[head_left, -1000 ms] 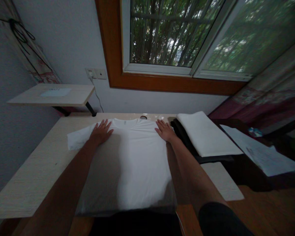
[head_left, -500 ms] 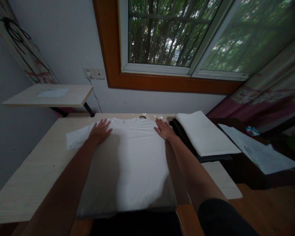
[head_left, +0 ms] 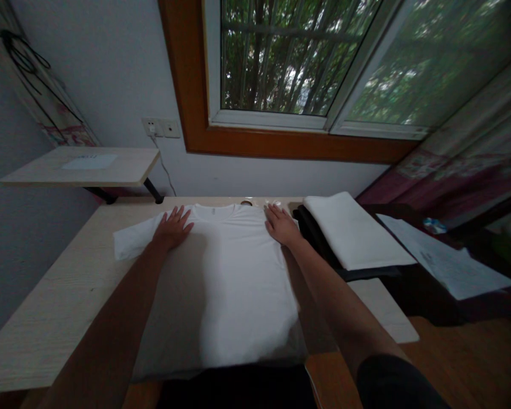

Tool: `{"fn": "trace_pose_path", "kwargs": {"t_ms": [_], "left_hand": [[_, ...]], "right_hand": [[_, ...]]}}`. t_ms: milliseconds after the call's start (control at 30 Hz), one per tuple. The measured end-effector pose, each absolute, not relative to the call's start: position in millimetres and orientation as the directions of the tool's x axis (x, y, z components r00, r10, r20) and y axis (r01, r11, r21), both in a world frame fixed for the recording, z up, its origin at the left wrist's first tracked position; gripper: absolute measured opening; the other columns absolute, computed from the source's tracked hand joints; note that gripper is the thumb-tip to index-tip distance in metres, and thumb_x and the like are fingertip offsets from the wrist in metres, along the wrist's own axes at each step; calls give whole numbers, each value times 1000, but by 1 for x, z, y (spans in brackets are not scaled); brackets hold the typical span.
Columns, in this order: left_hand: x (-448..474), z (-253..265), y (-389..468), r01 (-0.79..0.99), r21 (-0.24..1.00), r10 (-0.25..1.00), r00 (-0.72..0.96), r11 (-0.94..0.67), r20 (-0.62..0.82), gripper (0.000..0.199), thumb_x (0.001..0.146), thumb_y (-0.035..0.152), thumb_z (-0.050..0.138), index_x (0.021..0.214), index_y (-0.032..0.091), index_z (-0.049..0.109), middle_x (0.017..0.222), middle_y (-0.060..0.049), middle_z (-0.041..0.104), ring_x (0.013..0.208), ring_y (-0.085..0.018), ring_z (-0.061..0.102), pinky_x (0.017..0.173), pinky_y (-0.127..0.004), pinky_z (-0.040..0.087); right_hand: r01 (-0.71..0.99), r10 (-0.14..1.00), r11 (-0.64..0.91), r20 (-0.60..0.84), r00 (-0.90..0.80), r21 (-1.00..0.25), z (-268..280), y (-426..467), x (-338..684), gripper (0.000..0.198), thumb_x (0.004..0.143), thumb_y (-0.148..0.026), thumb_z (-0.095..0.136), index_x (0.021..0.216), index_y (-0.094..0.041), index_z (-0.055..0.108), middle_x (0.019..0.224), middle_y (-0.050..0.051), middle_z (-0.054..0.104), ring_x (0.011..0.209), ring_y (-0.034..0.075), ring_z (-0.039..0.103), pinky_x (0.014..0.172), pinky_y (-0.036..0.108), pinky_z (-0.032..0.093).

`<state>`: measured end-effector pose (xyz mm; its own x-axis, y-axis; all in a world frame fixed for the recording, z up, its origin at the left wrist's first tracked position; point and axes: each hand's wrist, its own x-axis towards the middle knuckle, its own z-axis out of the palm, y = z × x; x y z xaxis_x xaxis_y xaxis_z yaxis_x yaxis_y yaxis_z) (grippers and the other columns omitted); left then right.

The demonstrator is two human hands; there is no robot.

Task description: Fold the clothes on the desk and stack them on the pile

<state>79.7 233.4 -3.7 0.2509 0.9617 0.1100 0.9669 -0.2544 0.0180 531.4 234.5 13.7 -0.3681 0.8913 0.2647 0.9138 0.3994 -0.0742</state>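
Note:
A white T-shirt (head_left: 234, 272) lies spread on the desk, its neckline at the far side and its hem at the near edge. My left hand (head_left: 172, 228) rests flat, fingers apart, on the shirt's left shoulder, where the left sleeve sticks out. On the right shoulder lies my right hand (head_left: 282, 224), palm down with fingers stretched out. The right sleeve is mostly hidden under or behind that hand and forearm. Shadows from my arms and head fall across the fabric.
The pale wooden desk (head_left: 68, 289) carries a raised shelf (head_left: 132, 166) at its back left. A folded white cloth (head_left: 357, 233) sits on dark fabric (head_left: 310, 227) at the right. Beyond it a printed sheet (head_left: 447, 261) lies on a dark surface. A window is ahead.
My right hand has shifted slightly left on the shirt's right shoulder, and its forearm has turned a little. My left hand stays in place on the shirt.

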Motion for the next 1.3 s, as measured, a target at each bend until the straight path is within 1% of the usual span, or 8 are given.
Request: {"fn": "trace_pose_path", "kwargs": {"t_ms": [167,300,400,500,600,767,967,1300], "left_hand": [[81,0,229,948,71,910,275,-311,311,59,104,44,31,155,17,43,170,-12,27,158,-32,21,126,-58,23],[86,7,218,919,103,841,299,-381,451,47,102,33,35,136,18,63,156,-12,51,151,-26,38,127,-52,26],[93,8,193,916,122,854,300,-383,425,45,101,32,36,131,17,66,148,-12,59,145,-27,46,126,-51,31],[100,2,156,927,100,892,314,-362,324,49,101,35,36,139,16,60,153,-13,55,147,-27,44,125,-48,31],[102,-3,121,942,50,922,314,-333,228,57,103,42,34,150,13,50,163,-14,42,153,-29,36,128,-48,26],[100,-3,107,958,9,948,283,-288,146,64,104,49,29,159,18,37,169,-11,28,158,-29,23,128,-53,19],[104,-1,131,962,-9,953,270,-271,139,64,105,50,27,161,21,33,171,-9,25,159,-26,19,129,-50,15],[106,5,181,957,8,951,288,-291,109,65,105,52,24,160,19,34,170,-10,26,159,-26,21,128,-50,17]], "right_hand": [[831,823,531,334,-459,-167,22,192,489,54,97,-17,45,150,-16,53,158,10,49,150,26,41,126,48,32],[833,836,518,323,-444,-195,13,161,464,49,105,-31,44,150,-13,52,161,14,44,149,27,42,124,48,36],[867,865,471,278,-419,-160,6,150,462,54,106,-41,43,152,-11,49,163,17,38,153,31,35,124,52,33],[885,879,447,246,-408,-131,5,146,469,57,107,-44,40,154,-13,46,165,16,35,155,31,30,126,53,29],[896,890,431,217,-402,-108,6,143,475,58,107,-47,37,157,-16,43,167,14,30,156,30,28,126,53,26],[899,897,427,176,-406,-101,4,149,481,62,107,-51,34,162,-21,34,168,11,26,157,29,25,126,56,24],[913,913,397,138,-383,-90,6,172,484,64,108,-55,28,163,-22,30,170,9,23,158,28,22,127,55,21],[927,927,367,107,-358,-74,2,226,487,67,107,-57,22,162,-20,31,171,10,21,158,28,20,128,57,17]]}}
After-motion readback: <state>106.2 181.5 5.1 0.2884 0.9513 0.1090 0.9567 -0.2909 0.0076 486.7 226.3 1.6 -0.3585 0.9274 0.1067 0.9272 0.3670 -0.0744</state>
